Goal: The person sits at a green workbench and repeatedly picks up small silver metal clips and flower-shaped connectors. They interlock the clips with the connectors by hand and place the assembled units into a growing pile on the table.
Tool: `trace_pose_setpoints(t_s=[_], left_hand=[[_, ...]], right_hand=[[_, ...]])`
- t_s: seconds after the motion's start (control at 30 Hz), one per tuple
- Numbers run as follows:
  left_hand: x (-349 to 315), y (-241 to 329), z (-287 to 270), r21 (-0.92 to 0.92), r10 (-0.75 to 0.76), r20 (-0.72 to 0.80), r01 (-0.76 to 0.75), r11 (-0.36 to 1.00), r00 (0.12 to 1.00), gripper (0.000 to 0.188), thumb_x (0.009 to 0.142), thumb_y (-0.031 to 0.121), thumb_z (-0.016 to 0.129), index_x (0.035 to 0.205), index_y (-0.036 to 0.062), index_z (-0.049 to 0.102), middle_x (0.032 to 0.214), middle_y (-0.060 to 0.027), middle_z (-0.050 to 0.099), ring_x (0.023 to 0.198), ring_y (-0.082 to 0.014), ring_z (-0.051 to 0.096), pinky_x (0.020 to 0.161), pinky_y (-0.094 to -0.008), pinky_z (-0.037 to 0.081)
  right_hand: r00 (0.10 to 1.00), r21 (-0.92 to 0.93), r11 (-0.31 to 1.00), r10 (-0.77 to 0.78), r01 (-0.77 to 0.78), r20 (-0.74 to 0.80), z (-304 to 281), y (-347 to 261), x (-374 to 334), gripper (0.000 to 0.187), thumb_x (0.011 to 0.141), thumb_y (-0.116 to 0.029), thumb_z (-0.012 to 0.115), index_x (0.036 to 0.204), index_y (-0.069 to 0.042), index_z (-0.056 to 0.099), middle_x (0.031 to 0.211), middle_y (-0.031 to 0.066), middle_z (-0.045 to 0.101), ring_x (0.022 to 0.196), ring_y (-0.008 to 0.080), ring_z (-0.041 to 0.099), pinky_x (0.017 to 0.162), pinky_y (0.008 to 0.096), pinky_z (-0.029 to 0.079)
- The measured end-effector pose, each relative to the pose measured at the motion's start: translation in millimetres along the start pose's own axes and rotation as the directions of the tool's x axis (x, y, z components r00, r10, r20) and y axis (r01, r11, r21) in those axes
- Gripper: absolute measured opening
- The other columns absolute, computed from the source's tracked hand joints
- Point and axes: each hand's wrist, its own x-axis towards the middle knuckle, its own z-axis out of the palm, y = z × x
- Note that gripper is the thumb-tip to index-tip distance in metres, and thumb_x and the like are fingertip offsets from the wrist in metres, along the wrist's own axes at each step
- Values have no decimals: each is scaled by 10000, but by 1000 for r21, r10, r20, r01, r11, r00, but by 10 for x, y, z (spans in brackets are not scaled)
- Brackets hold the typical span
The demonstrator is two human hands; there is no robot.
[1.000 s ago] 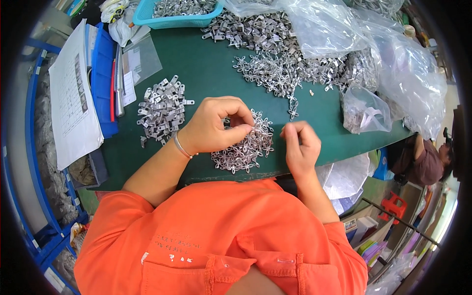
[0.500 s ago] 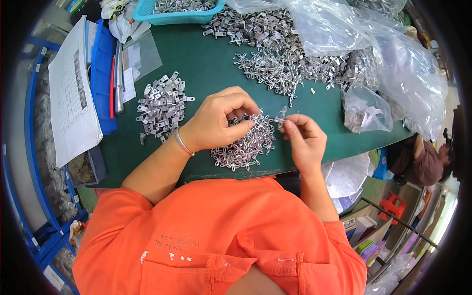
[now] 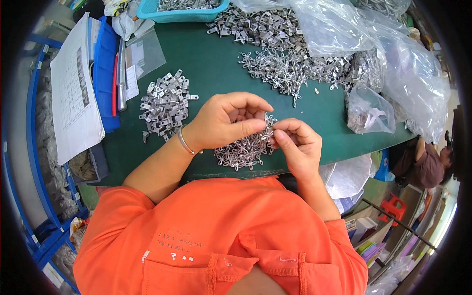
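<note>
Small silver petal-shaped metal pieces lie in a loose pile (image 3: 241, 153) near the table's front edge. Over that pile, my left hand (image 3: 221, 120) is curved with thumb and index finger apart; I see nothing gripped between them. My right hand (image 3: 301, 145) pinches a petal-shaped metal piece (image 3: 269, 129) between thumb and fingers, close beside the left fingertips. The piece overlaps the pile in view, so its full outline is unclear. Left of my hands is a heap of flat metal tabs with holes (image 3: 166, 103).
Larger heaps of metal tabs (image 3: 265, 29) and petal-shaped pieces (image 3: 275, 71) cover the far table under clear plastic bags (image 3: 334, 29). A turquoise basket (image 3: 182, 15) stands at the back. Papers (image 3: 73, 93) and a blue bin (image 3: 104, 73) line the left. Another person (image 3: 425, 164) is at far right.
My right hand has moved left with the metal piece, bringing it up to the left fingertips. The left hand has shifted slightly right; the view has moved a little.
</note>
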Motion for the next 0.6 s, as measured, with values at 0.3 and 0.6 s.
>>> trace_pose_setpoints(t_s=[0.3,0.6], left_hand=[[8,-15,-27,-140,-37,-54,30,990,998,109,867,-14,593,965,-59,579,927,-108,604,791,-158,637,721,-268,539],[2,-9,-1,-86,-21,-52,16,996,998,82,863,-38,585,942,-59,581,950,-117,598,805,-159,634,726,-255,538]], right_hand=[[990,-36,997,-73,69,-116,24,-21,-38,230,795,74,657,1014,50,589,969,101,613,828,142,600,727,242,505],[964,-314,926,-250,211,-90,-13,-8,-12,129,773,87,665,890,56,620,840,103,618,747,136,588,655,228,480]])
